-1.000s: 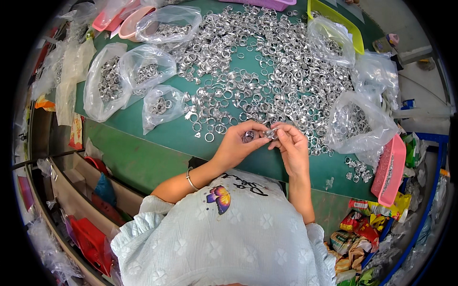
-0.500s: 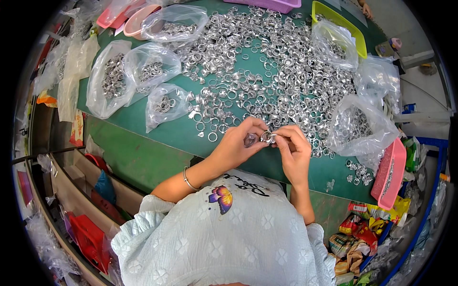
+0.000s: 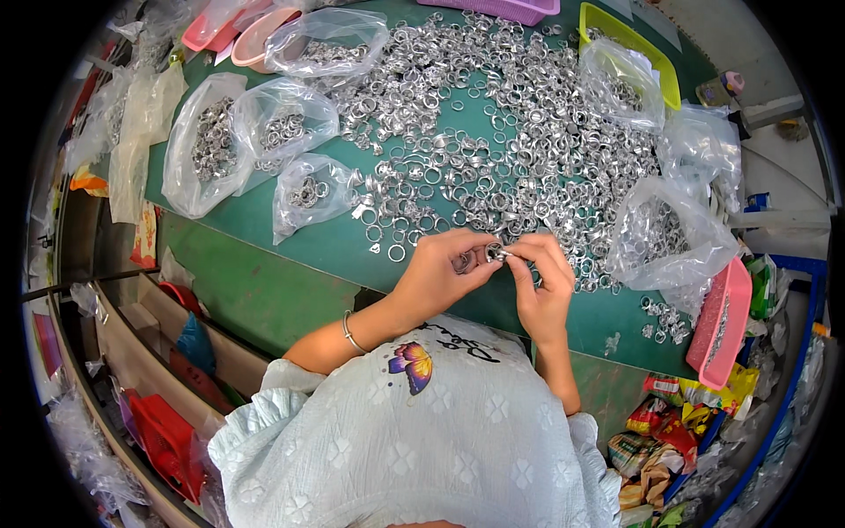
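My left hand (image 3: pixel 446 271) and my right hand (image 3: pixel 543 280) meet just over the near edge of the green table (image 3: pixel 304 242). Silver rings (image 3: pixel 495 253) sit between the fingertips of both hands; how many there are is hard to make out. My left fingers curl around part of them, with something small and clear or shiny in the palm. Thumb and fingers of my right hand pinch from the other side. Beyond my hands spreads a wide heap of loose silver rings (image 3: pixel 546 132).
Clear plastic bags with rings stand at the left (image 3: pixel 204 141) and right (image 3: pixel 660 233). A pink basket (image 3: pixel 720 326) sits at the right edge, a yellow-green tray (image 3: pixel 634 44) and a purple basket (image 3: pixel 519 9) at the far side. A wooden drawer unit (image 3: pixel 167 343) is at left.
The rings between my fingertips have turned a little, and my left fingers have shifted slightly around them. The whole view has moved slightly; the heap looks the same.
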